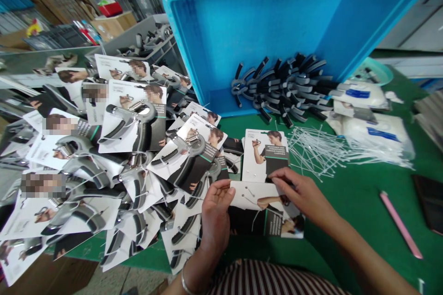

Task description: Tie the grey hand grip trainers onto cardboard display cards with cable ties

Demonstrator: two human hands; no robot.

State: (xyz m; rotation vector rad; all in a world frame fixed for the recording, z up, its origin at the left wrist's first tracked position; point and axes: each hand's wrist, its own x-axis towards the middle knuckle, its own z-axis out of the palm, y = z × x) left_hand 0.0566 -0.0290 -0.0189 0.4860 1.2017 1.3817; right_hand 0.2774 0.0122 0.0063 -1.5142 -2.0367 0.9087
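Note:
My left hand (217,212) grips the left edge of a printed packaging card (246,219), thumb in front. At the card's upper edge, my right hand (300,190) pinches with thumb and fingers; its fingertips are partly hidden. Small holes and a thin white cable tie show in the card's pale part. Just behind it, another printed card (254,154) lies on the green table. To the left is a heap of cards with hand grip strengtheners (188,152) tied on. Loose white cable ties (316,150) lie beyond my right hand.
A tilted blue crate (277,23) stands behind, with loose grip strengtheners (287,85) in its lower part. Bags of cable ties (377,131) lie at the right. Nearer are a pink pen-like stick (401,226) and a dark flat object (429,203). A grey crate (157,48) stands back left.

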